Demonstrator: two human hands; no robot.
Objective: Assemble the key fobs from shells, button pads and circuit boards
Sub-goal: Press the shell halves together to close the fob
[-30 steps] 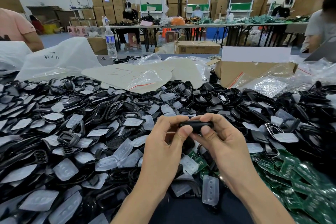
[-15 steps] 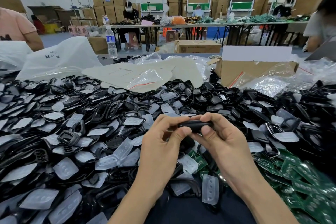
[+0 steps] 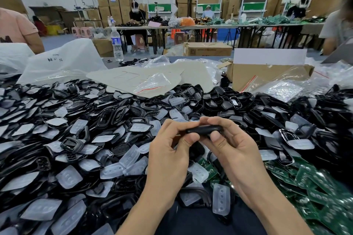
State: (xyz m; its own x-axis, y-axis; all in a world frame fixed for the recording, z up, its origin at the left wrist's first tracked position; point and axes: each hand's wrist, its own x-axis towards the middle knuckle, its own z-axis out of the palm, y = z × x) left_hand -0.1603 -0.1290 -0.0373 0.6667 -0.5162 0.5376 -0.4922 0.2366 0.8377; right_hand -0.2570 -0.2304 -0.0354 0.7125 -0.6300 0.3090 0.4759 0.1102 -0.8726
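A black key fob is held edge-on above the pile, between both hands. My left hand pinches its left end with thumb and fingers. My right hand grips its right half, thumb under and fingers curled over the top. Below and around lies a heap of black shells mixed with translucent button pads. Green circuit boards lie in a pile at the lower right. The fob's faces are hidden from view.
A cardboard box and clear plastic bags stand behind the pile at right. Beige sheets and a white bag lie at the back left, with a water bottle. Other people work at tables beyond.
Both hands keep squeezing the fob in nearly the same spot; the fingers have shifted only slightly along it.
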